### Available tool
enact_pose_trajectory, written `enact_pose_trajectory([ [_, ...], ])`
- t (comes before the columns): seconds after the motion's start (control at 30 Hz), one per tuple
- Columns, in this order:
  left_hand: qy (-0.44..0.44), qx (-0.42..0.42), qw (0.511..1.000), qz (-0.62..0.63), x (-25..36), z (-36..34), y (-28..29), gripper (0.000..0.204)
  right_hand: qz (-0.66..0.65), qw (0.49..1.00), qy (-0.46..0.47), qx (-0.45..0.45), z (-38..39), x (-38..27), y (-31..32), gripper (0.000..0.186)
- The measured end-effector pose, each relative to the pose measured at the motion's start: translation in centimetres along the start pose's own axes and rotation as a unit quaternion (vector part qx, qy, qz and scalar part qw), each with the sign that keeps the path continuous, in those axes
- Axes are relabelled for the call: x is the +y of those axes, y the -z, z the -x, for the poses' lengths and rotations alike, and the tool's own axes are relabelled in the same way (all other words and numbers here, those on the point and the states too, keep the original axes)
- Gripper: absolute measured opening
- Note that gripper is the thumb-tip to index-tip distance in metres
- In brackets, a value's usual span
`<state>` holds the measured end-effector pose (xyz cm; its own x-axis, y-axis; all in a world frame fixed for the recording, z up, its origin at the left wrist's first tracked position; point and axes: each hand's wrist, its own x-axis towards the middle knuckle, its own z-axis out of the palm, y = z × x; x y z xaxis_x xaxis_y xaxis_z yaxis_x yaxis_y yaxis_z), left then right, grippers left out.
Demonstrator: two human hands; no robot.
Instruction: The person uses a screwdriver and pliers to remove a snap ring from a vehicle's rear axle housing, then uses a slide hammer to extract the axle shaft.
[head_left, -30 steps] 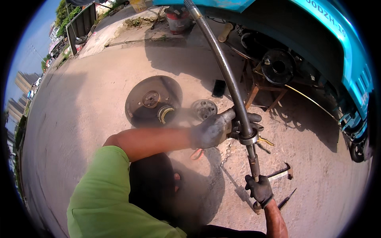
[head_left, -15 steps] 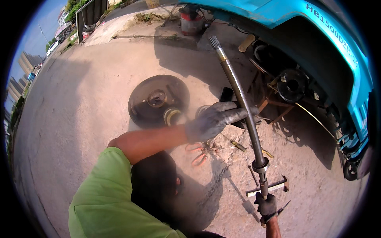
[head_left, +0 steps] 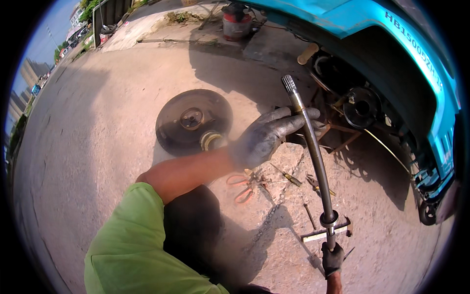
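A long steel axle shaft [head_left: 316, 161] slants across the view, its splined end [head_left: 290, 85] pointing up and away. Close to the lower end it carries a ring-shaped bearing [head_left: 328, 219]. My left hand [head_left: 267, 134], in a dirty grey glove, supports the shaft below the splines, with fingers passing behind it. Gloved in dark fabric, my right hand [head_left: 333, 258] is closed round the shaft's lower end. On the ground beneath lie orange-handled pliers [head_left: 243, 188], a screwdriver [head_left: 289, 176], another pair of pliers [head_left: 313, 183] and a hammer [head_left: 338, 231].
A round dark drum [head_left: 171, 120] lies left of my left hand, with a metal ring [head_left: 210, 140] at its edge. On the right stands a turquoise vehicle [head_left: 350, 22] with its dark hub [head_left: 361, 105] exposed. A red bucket [head_left: 236, 27] is at the back.
The shaft has moved down toward me and slightly right. My left hand is now nearer its splined end and a little higher. My right hand has moved slightly down with the lower end.
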<state>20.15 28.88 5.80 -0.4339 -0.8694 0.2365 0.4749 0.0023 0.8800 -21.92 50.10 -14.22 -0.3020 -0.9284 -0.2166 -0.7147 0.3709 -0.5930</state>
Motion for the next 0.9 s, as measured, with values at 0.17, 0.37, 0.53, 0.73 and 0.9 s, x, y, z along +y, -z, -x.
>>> enact_pose_trajectory([
  [0.17, -0.005, -0.032, 0.999, 0.016, 0.6, 0.8, 0.6, 0.044, 0.041, 0.998, 0.017, 0.043, 0.3, 1.9, 0.6, 0.026],
  [0.37, 0.027, -0.099, 0.994, -0.035, 1.8, 1.5, -0.2, 0.046, 0.03, 0.996, 0.031, 0.079, 0.8, 2.2, 1.1, 0.02],
  [0.53, 0.024, -0.104, 0.994, 0.027, 2.0, 1.9, -0.8, 0.047, 0.025, 0.996, 0.023, 0.081, 1.3, 1.6, 1.5, 0.021],
  [0.73, -0.204, -0.136, 0.961, -0.126, -1.1, 1.7, 1.5, 0.038, 0.042, 0.996, 0.024, 0.076, 1.7, 1.8, 1.7, 0.024],
  [0.9, -0.314, -0.152, 0.847, -0.401, -2.3, 3.8, 5.9, 0.026, 0.06, 0.996, 0.056, 0.034, 2.4, 0.8, 1.7, 0.022],
])
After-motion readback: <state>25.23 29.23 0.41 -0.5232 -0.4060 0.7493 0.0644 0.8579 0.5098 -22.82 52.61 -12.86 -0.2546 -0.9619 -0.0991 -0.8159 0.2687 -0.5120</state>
